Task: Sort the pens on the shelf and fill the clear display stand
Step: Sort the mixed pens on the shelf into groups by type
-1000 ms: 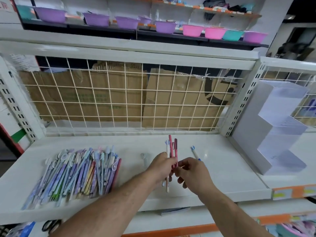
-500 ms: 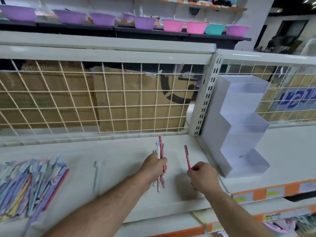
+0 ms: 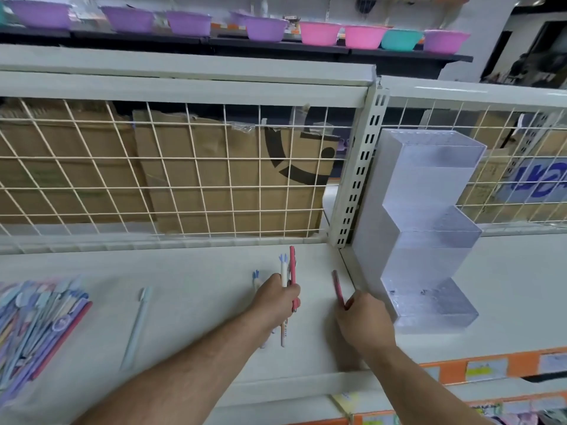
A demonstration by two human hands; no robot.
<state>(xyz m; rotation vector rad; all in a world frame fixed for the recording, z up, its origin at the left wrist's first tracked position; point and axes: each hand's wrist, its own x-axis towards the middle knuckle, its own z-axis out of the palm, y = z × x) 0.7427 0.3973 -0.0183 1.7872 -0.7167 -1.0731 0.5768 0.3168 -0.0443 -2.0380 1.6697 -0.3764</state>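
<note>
My left hand (image 3: 276,297) grips a small bunch of pens (image 3: 288,271), a red one and white ones with blue tops, held upright over the white shelf (image 3: 190,308). My right hand (image 3: 363,320) pinches a single red pen (image 3: 337,288), tip up, just left of the clear display stand (image 3: 429,240). The stepped stand has three tiers and looks empty. A heap of pastel pens (image 3: 40,320) lies at the shelf's left edge. One pale blue pen (image 3: 138,323) lies alone between the heap and my left arm.
A white wire grid (image 3: 184,170) with cardboard boxes behind it closes off the back of the shelf. A perforated upright post (image 3: 359,179) stands beside the stand. Purple, pink and teal bowls (image 3: 322,33) line a dark shelf above. Orange price strips (image 3: 478,368) run along the front edge.
My right hand has pulled one red pen out of the bunch and carried it right, toward the stand. My view has swung to the right; the pen heap now sits at the left edge.
</note>
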